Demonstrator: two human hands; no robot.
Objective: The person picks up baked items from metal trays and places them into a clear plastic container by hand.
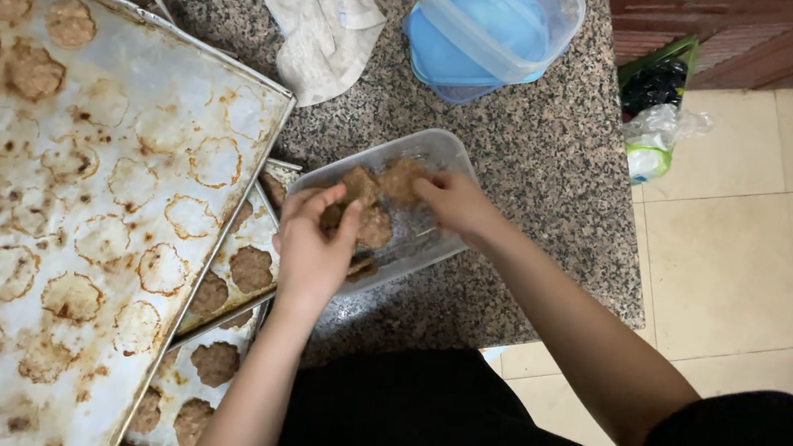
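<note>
Bare forearms, black clothing, no sleeves visible.

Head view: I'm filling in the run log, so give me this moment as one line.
left hand: holds cookie | right hand: holds second cookie | both over clear container | baking trays at left

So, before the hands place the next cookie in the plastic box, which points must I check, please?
1. Left hand holds a cookie over the clear container: ok.
2. Right hand rests on a cookie inside it: ok.
3. Space left in the container: cannot tell, the hands cover it.
4. Container fully on the granite counter: ok, but close to the edge.
5. Cookies remaining on the lower tray: ok, several are visible.
6. Second container with blue lid nearby: ok.
</note>
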